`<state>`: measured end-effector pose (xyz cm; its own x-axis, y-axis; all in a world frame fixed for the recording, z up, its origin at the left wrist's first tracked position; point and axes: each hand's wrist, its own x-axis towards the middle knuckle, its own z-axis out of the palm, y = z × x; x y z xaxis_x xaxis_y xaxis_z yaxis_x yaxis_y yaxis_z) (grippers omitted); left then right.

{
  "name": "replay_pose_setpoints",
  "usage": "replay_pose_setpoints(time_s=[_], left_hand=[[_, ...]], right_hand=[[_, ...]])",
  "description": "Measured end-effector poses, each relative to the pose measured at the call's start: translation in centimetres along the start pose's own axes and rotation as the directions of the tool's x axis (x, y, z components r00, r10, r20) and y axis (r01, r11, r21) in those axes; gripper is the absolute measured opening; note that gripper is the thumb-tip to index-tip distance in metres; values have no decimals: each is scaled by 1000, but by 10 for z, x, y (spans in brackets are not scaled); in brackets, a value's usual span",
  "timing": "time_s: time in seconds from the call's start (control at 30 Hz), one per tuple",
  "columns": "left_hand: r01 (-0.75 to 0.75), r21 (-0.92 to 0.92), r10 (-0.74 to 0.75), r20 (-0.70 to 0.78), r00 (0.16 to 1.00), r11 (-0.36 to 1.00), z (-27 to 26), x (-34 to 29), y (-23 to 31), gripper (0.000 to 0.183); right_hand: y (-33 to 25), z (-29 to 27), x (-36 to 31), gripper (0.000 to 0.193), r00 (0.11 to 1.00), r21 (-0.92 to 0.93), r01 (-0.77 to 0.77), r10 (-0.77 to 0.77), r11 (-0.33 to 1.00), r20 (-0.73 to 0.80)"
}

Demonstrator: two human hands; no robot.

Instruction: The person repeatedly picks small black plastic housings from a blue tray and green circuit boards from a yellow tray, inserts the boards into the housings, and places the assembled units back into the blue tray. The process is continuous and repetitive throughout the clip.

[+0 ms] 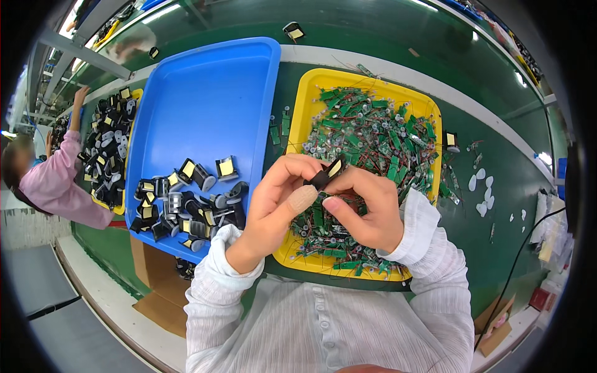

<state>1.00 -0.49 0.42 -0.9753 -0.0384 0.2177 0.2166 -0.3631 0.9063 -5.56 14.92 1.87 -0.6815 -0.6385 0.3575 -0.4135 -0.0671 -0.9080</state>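
Over the near part of a yellow tray (pixel 301 105), both of my hands meet at a small black plastic housing (pixel 328 174) with a pale yellow patch. My left hand (pixel 273 202) is closed on it between thumb and fingers; a tan covering wraps the thumb. From the other side, my right hand (pixel 370 208) is closed with bent index finger and thumb against the housing's lower end. Whether a thin wire or board is also between the fingertips is hidden. Beneath the hands lie heaped green circuit boards (pixel 354 133) with thin wires and small clear round parts.
On the left, a blue tray (pixel 211 81) holds similar black housings (pixel 189 205) at its near end. Beyond it, a pink-sleeved person (pixel 65 180) is beside another yellow tray (pixel 134 102). White pieces (pixel 485 196) and a black cable (pixel 519 267) are at right.
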Motion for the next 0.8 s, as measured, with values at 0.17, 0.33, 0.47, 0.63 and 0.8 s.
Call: replay_pose_setpoints(time_s=[0.17, 0.33, 0.47, 0.63, 0.8], left_hand=[[19, 208, 0, -93, 996, 978, 9, 1, 7, 27], [-83, 405, 134, -99, 986, 911, -2, 0, 5, 37], [-51, 492, 140, -145, 980, 869, -4, 2, 12, 33], [52, 449, 4, -122, 992, 892, -5, 3, 14, 28], [86, 387, -34, -137, 990, 918, -1, 2, 9, 28]], right_hand=[[8, -3, 0, 10, 987, 176, -157, 157, 972, 14], [2, -3, 3, 11, 956, 437, -288, 282, 852, 82], [1, -6, 3, 11, 956, 405, -285, 285, 869, 61], [1, -8, 4, 14, 921, 590, -367, 369, 719, 124], [3, -8, 5, 16, 894, 656, -426, 400, 623, 201]])
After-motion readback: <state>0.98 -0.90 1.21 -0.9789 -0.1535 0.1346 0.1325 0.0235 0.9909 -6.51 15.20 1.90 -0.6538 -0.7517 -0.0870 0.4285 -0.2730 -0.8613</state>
